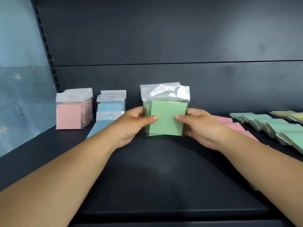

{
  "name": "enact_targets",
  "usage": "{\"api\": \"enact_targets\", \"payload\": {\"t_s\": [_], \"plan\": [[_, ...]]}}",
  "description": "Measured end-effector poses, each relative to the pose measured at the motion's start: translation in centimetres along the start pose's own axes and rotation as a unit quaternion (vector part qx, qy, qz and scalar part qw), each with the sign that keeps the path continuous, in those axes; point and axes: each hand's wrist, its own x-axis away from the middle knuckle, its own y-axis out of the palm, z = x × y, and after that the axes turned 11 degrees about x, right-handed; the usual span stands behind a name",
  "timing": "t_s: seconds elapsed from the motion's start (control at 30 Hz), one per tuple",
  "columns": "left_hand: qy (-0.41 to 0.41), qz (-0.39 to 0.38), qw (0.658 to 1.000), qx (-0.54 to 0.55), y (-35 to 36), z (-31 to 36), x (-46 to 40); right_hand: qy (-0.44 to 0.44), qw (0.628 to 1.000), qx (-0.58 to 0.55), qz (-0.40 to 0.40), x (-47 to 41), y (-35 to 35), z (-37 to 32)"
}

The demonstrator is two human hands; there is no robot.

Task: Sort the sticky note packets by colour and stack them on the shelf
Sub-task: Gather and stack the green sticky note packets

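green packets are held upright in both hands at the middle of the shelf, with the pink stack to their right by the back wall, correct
Not quite. The head view shows the green packets held by left hand and right hand, but the upright pink stack stands to their left, beside the blue stack.

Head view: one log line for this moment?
left hand: grips green packets | right hand: grips same | packets: upright, mid-shelf | pink stack, blue stack: left

Blue starry backdrop (21, 89) at left

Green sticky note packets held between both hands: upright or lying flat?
Upright: the green sticky note packets stand on the dark shelf, clear header flaps on top.
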Motion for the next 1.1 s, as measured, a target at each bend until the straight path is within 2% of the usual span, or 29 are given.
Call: {"api": "enact_targets", "payload": {"t_s": [0.1, 0.17, 0.33, 0.53, 0.77, 0.9, 1.1], "plan": [[-0.035, -0.005, 0.997, -0.061, -0.2, -0.9, 0.1, 0.005, 0.992, 0.123, -0.003, -0.3, 0.4, 0.7], [-0.050, -0.006, 0.995, -0.088, -0.1, -1.5, 0.1, 0.015, 0.988, 0.157, -0.007, -0.3, 0.5, 0.9], [-0.059, -0.004, 0.970, -0.236, 0.0, -2.4, 0.1, 0.038, 0.975, 0.217, -0.011, -0.4, 0.7, 1.4], [-0.027, 0.082, 0.977, -0.193, -0.2, -3.3, -0.8, 0.091, 0.989, 0.111, 0.021, -0.6, 0.2, 0.9], [0.053, 0.164, 0.967, -0.186, 0.5, -1.9, -4.1, 0.078, 0.981, 0.131, 0.122, -4.8, 1.0, -1.4], [0.077, 0.197, 0.964, -0.164, -0.2, -1.2, -6.5, 0.064, 0.984, 0.117, 0.120, -8.1, 1.2, -1.8], [0.041, 0.214, 0.962, -0.163, -1.1, -3.7, -7.8, 0.062, 0.983, 0.133, 0.108, -9.9, 1.1, 0.7]]}}
